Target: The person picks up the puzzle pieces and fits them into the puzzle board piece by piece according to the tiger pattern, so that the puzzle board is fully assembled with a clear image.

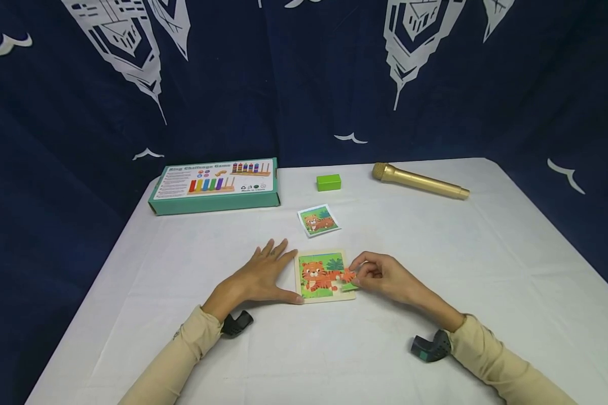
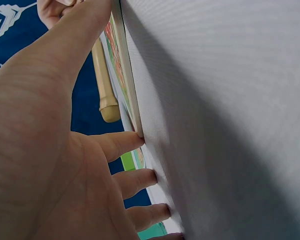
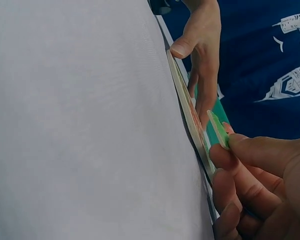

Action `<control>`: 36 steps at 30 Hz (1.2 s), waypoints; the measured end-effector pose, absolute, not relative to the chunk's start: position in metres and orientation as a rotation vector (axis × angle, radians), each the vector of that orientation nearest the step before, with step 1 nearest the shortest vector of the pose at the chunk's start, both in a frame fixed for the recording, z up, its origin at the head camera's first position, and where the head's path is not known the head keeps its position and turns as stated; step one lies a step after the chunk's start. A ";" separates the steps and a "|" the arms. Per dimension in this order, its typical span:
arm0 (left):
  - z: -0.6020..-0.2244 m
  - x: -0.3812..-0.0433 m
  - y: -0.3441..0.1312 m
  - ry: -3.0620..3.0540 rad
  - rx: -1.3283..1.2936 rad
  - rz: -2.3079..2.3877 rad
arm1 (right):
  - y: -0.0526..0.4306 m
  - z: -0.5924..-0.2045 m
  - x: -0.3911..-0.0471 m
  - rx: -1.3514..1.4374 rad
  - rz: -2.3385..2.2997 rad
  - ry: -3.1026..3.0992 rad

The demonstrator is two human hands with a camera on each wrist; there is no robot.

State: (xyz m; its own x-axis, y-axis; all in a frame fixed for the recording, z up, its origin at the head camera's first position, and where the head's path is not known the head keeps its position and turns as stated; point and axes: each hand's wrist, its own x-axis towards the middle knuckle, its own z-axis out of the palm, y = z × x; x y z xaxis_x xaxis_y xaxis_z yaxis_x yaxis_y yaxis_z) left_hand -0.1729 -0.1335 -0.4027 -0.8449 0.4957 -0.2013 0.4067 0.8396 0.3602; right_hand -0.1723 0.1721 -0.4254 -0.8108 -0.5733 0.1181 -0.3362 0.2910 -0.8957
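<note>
A square wooden jigsaw puzzle point(image 1: 320, 274) with a tiger picture lies flat on the table. Spread fingers of my left hand point(image 1: 264, 275) touch its left side, the thumb at the near corner and the index finger at the far one. At the lower right of the picture, my right hand point(image 1: 385, 277) pinches a puzzle piece point(image 3: 218, 129) between thumb and fingers. Orange and green show on that piece point(image 1: 349, 279), which is tilted above the board in the right wrist view. Just beyond the board lies a small tiger picture card point(image 1: 319, 220).
A green Ring Challenge Game box point(image 1: 215, 188) is at the back left of the white table point(image 1: 233, 360). Behind the card sits a green block point(image 1: 329, 182). A gold microphone point(image 1: 420, 181) lies at the back right. A dark blue curtain point(image 1: 304, 84) hangs behind.
</note>
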 end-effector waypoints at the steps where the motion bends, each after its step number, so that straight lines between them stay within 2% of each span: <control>1: -0.403 -0.173 -0.133 2.730 0.686 0.444 | 0.171 -0.425 -0.172 -0.833 -1.532 2.334; 22: -0.404 -0.174 -0.134 2.728 0.686 0.438 | 0.155 -0.425 -0.169 -0.719 -1.503 2.386; 36: -0.402 -0.173 -0.134 2.723 0.681 0.444 | 0.150 -0.424 -0.165 -0.825 -1.382 2.522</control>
